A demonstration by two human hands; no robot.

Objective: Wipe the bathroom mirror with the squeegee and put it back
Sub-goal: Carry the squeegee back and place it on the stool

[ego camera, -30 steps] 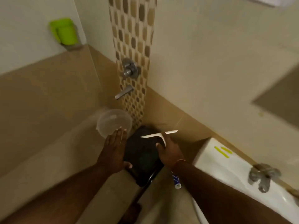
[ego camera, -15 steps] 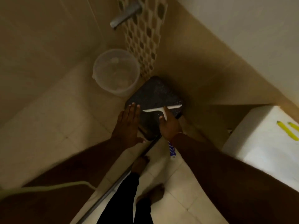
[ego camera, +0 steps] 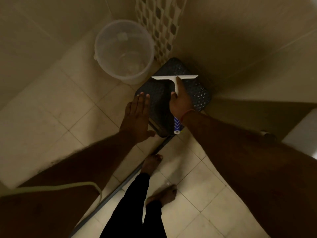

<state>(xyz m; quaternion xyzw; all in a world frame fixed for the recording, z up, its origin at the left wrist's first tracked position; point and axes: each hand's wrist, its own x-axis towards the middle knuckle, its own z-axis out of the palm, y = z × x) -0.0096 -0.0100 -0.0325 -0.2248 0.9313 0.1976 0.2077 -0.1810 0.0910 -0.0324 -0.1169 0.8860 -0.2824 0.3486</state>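
Two hands are working: the right hand [ego camera: 181, 102] is gripping the squeegee [ego camera: 175, 81] handle, blade beyond its fingers, over the dark stool [ego camera: 197, 90]; left hand [ego camera: 137, 115] is hovering flat, fingers together. Risk: wet floor and slick handle are inviting a drop.

no readable text, labels or numbers

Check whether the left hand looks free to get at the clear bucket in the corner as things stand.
Probably yes. The left hand is open and empty, hovering flat by the dark stool, and only bare floor tile lies between it and the bucket. The right hand with the squeegee sits off to the side.
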